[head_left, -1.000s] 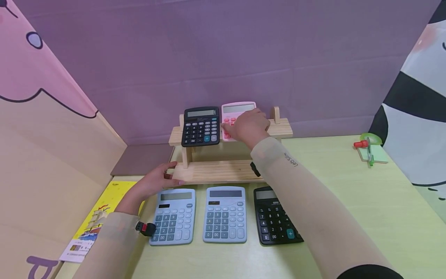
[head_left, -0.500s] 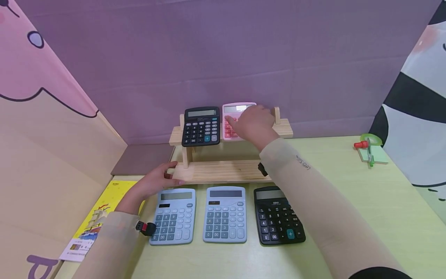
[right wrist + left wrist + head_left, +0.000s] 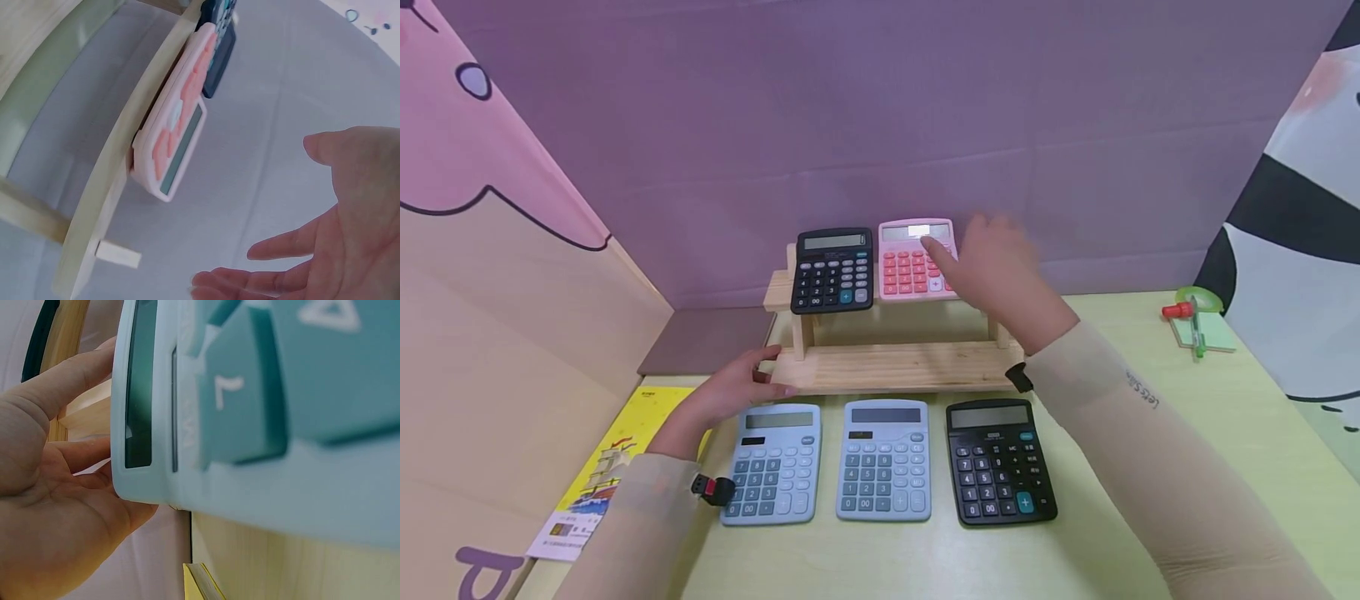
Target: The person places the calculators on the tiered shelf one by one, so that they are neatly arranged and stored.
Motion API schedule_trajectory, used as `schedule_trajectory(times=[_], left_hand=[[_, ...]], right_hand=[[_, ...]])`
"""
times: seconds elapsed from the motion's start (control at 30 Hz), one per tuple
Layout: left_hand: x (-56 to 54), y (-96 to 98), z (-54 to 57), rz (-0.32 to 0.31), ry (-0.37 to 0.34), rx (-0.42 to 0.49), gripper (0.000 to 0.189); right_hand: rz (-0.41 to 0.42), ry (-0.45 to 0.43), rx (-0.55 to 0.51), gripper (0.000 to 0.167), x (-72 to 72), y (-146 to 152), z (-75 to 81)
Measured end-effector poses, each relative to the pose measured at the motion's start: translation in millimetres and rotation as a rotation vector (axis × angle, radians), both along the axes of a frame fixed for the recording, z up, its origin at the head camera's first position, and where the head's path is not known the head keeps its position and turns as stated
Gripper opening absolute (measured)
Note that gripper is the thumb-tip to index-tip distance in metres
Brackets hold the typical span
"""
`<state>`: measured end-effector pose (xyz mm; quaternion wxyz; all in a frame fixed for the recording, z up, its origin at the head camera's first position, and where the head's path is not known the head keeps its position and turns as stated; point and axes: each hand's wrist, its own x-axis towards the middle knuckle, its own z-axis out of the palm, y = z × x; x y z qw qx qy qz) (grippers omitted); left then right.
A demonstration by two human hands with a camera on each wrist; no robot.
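A two-tier wooden shelf point(image 3: 887, 367) stands against the back cloth. On its upper tier lean a black calculator point(image 3: 832, 271) and, to the right, a pink calculator point(image 3: 917, 271). My left hand point(image 3: 737, 387) grips the left end of the lower board, its thumb along the front edge; in the left wrist view a light blue calculator point(image 3: 144, 394) partly covers the fingers. My right hand point(image 3: 1007, 275) holds nothing and is just right of the pink calculator, overlapping its corner in the head view. The right wrist view shows its fingers point(image 3: 284, 244) extended, apart from the pink calculator point(image 3: 172, 131).
In front of the shelf lie a light blue calculator point(image 3: 772, 464), a second light blue one point(image 3: 884, 460) and a large black one point(image 3: 1000, 462). A yellow booklet point(image 3: 617, 467) lies at left, partly under the left arm. At far right are a notepad point(image 3: 1217, 332) and a pen point(image 3: 1197, 329).
My right hand has let go of the pink calculator and moved off to the right, uncovering more of it and the front black calculator. My left hand has stayed at the shelf's end.
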<state>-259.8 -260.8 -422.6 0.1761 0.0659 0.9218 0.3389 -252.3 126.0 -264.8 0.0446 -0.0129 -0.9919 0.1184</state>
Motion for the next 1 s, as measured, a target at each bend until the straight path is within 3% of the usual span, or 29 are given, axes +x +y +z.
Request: schedule_trajectory(times=[0.33,0.53,0.73,1.0], left_hand=[[0.7,0.0,1.7,-0.003,0.008,-0.001,0.102],[1.1,1.0,0.9,-0.004,0.011,-0.005,0.102],[1.8,0.8,1.8,-0.007,0.004,-0.002,0.104],[2.1,2.1,3.6,-0.015,0.01,-0.006,0.103]], right_hand=[[-0.002,0.117,0.07,0.102,54.4,31.0,-22.0],[-0.019,0.14,0.072,0.107,87.8,46.6,-51.7],[-0.016,0.126,0.164,0.11,118.2,57.1,-83.5],[-0.039,0.09,0.193,0.116,144.6,64.1,-120.8]])
